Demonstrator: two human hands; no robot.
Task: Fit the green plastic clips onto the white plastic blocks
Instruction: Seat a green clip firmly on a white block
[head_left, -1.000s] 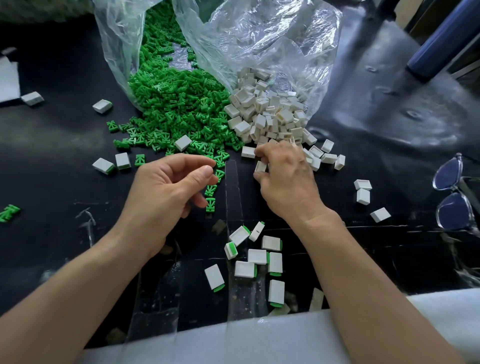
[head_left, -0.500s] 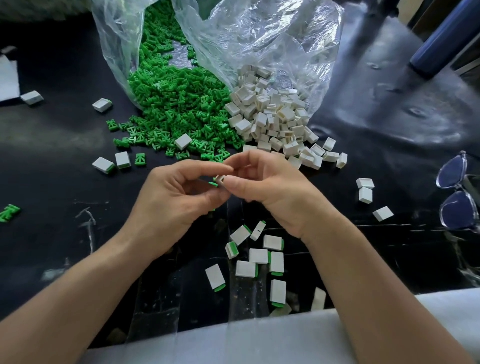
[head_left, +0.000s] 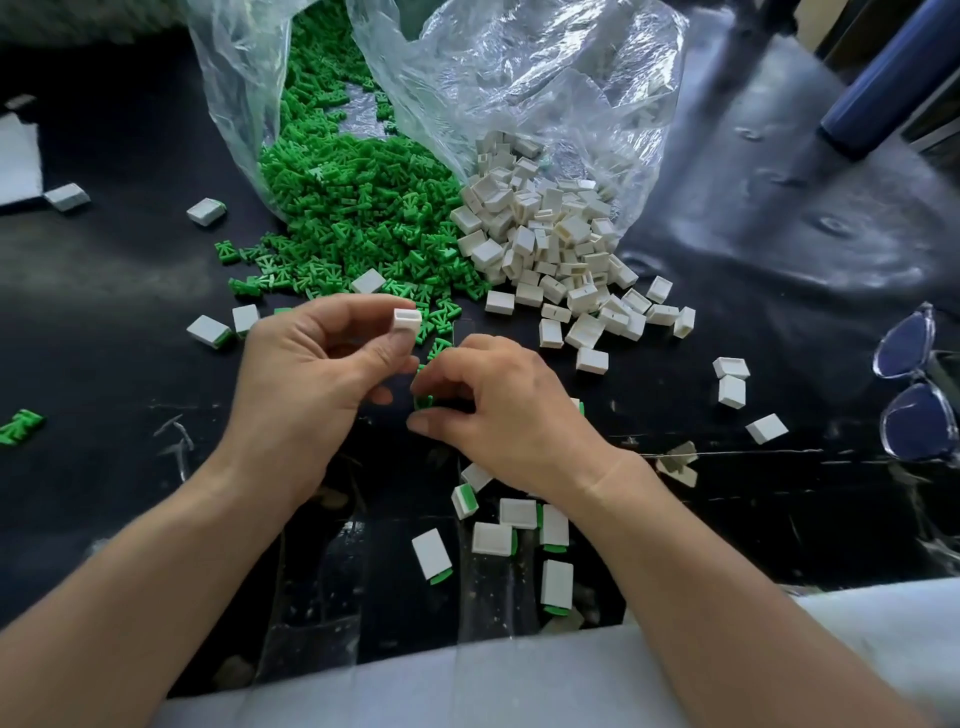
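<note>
My left hand (head_left: 306, 374) pinches a white block (head_left: 406, 321) between thumb and forefinger, its open slot facing up. My right hand (head_left: 498, 410) is just to its right and lower, fingers curled round a green clip (head_left: 423, 401) that shows between thumb and fingers. A heap of green clips (head_left: 353, 208) spills from a clear bag (head_left: 519, 78), and a heap of white blocks (head_left: 550, 244) lies beside it. Several blocks fitted with green clips (head_left: 519, 530) lie below my hands.
Loose blocks lie at the right (head_left: 732, 379) and left (head_left: 215, 330) on the black table (head_left: 104, 270). Eyeglasses (head_left: 914, 384) rest at the right edge. A blue cylinder (head_left: 883, 83) stands at the far right. White foam (head_left: 519, 691) lines the near edge.
My right hand came back from the white heap with a block, which is now in my left hand. My right hand has dropped lower and holds a green clip.
</note>
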